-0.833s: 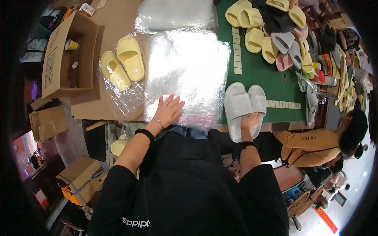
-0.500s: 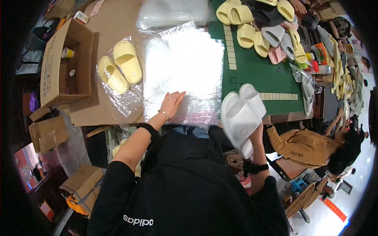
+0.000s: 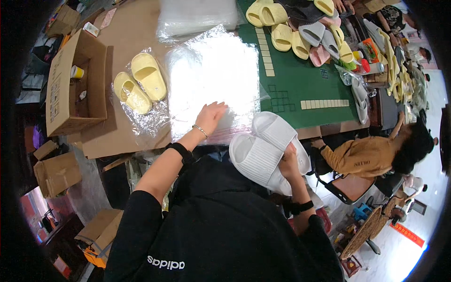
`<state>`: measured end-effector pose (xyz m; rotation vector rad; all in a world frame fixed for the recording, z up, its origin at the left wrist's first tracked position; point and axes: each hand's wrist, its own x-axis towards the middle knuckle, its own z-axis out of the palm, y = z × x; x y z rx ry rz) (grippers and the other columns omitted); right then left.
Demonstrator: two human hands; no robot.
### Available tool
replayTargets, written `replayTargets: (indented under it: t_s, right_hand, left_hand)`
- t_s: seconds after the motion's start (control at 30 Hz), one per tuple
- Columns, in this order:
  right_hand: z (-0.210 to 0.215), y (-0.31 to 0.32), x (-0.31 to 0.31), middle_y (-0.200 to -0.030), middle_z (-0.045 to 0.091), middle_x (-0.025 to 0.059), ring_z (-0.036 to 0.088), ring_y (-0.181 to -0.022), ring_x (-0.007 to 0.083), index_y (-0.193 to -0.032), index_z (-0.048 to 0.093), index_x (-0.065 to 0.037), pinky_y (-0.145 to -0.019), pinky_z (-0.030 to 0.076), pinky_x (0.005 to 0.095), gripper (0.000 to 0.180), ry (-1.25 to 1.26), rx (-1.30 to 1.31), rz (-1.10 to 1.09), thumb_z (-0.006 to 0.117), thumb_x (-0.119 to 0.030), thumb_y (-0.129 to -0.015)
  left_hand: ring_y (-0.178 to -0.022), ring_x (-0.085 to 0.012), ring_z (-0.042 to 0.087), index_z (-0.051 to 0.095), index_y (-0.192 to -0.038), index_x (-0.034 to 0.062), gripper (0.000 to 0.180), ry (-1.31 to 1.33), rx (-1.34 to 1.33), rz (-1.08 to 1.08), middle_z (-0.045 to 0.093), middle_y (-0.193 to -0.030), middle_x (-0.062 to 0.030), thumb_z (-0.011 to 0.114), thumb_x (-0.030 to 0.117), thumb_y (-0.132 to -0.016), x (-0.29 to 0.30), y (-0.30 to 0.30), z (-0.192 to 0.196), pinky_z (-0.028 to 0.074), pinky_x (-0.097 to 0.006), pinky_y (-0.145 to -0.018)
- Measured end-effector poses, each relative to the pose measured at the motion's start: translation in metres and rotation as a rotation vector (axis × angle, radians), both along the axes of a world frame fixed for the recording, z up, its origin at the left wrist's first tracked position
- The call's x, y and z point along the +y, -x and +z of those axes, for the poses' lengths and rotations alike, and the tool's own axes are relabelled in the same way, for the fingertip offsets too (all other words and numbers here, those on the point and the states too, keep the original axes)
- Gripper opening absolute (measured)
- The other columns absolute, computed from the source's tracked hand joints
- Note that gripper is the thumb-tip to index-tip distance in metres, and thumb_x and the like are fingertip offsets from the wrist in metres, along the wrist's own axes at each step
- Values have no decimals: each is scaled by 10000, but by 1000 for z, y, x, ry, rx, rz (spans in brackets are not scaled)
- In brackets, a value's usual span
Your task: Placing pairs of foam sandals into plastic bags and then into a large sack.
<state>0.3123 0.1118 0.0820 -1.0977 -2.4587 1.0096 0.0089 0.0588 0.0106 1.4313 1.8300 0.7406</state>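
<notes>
A pair of white slide sandals [image 3: 261, 157] is gripped by my right hand [image 3: 289, 162], with its fingers around their sides, just off the table's near edge. My left hand [image 3: 212, 116] rests with fingers outstretched on the lower part of a stack of clear plastic bags [image 3: 213, 70], which glares brightly. To the left of that stack, a pair of yellow slide sandals [image 3: 149, 77] lies on or in a crinkled clear bag [image 3: 149, 121]; which one I cannot tell. Behind the stack is another pile of clear plastic sheets or bags [image 3: 197, 16].
An open cardboard box [image 3: 63, 94] stands at the table's left. Many yellow, grey and pink slides [image 3: 300, 44] are heaped at the far right, on a green mat [image 3: 282, 89] with rows of cream tiles [image 3: 324, 104]. A person in a brown top [image 3: 357, 157] sits to the right.
My right hand has brought the white slides leftward and turned them, closer to my body and the bag stack. My left hand has shifted slightly up and right over the bags.
</notes>
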Motion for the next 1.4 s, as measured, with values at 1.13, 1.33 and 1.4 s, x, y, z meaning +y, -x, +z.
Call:
replayTargets:
  t_s: [1.13, 1.33, 1.4]
  right_hand:
    - [-81, 137, -4, -1196, 470, 193, 334, -1197, 306, -1031, 546, 23, -1002, 207, 451, 356, -148, -371, -215, 550, -172, -733]
    - [-137, 187, 42, -1126, 436, 196, 379, -1047, 365, -898, 596, -36, -851, 317, 474, 300, -525, -138, -385, 530, -300, -773]
    - [-118, 220, 54, -971, 477, 190, 410, -973, 359, -874, 603, -54, -812, 326, 480, 287, -452, -208, -333, 590, -285, -704]
  left_hand:
    - [-1280, -325, 225, 349, -1292, 85, 426, -173, 251, -252, 317, -1358, -118, 378, 170, -875, -34, -48, 74, 138, -520, -1035]
    - [-1299, -316, 185, 298, -1332, 93, 436, -169, -149, -342, 270, -1392, -89, 349, 201, -912, -77, -60, 127, 81, -502, -1056]
    - [-1302, -311, 183, 287, -1343, 103, 443, -178, -45, -280, 270, -1396, -73, 353, 212, -919, -90, -48, 134, 74, -494, -1058]
